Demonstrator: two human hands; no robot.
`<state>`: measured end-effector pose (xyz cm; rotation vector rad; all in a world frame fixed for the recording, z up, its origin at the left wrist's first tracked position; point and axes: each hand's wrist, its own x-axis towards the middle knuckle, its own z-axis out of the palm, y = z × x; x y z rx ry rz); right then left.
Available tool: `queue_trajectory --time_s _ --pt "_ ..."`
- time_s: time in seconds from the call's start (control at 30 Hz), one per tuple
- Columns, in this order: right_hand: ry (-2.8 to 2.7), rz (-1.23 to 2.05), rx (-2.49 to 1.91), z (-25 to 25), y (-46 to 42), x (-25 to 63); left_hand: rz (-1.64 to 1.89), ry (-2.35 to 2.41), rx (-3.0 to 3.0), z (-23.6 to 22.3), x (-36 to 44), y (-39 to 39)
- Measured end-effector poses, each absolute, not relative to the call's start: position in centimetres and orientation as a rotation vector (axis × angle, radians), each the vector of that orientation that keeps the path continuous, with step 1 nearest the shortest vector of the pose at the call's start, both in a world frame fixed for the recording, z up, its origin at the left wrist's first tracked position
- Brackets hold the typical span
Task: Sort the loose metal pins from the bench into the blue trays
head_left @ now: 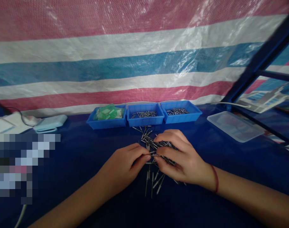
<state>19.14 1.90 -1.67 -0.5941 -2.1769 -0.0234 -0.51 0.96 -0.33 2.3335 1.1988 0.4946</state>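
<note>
A loose pile of blind rivets [151, 143], slim metal pins with thicker silver sleeves, lies on the dark blue table in front of me. My left hand [131, 161] pinches a rivet between thumb and forefinger at the pile's left side. From the right, my right hand [179, 155] arches over the pile, hiding part of it. Its thumb and forefinger close around the other end of that small rivet, the fingertips almost meeting those of my left hand. Several rivets [155, 182] lie spread toward me, below the hands.
Behind the pile stand three blue bins: the left bin [106, 124] holds green and clear packets, the middle bin [146, 121] and right bin [182, 117] hold rivets. A translucent lid [235, 126] lies right; a light blue case [50, 123] lies left. Striped sheeting [135, 69] hangs behind.
</note>
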Motion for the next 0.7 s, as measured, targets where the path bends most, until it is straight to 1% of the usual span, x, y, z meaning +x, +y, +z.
queue_trajectory --time_s 0.1,0.23,0.3,0.4,0.47,0.57,0.7 --pt "-2.186 -0.04 -0.615 -1.1 2.7 19.6 0.468 1.27 2.331 -0.3 -0.5 0.8" --pt "-1.906 -0.131 -0.96 -0.4 5.5 21.9 0.413 1.379 2.355 -0.1 -0.9 0.7" --pt "-1.734 -0.278 -1.125 -0.6 7.4 23.6 0.327 1.386 2.44 -0.1 -1.1 0.6" --pt "-1.717 -0.562 -1.411 -1.5 9.9 25.8 0.219 1.399 2.569 -0.2 -1.3 0.5" --pt "-1.729 -0.594 -1.513 -2.2 10.7 26.4 0.171 1.413 2.627 -0.4 -1.4 0.5" --pt "-1.796 -0.565 -1.504 -2.7 10.3 26.0 0.122 1.421 2.662 -0.5 -1.5 0.6" --pt "-1.922 -0.526 -1.354 -2.4 8.6 24.3 0.115 1.437 2.684 -0.8 -1.5 0.8"
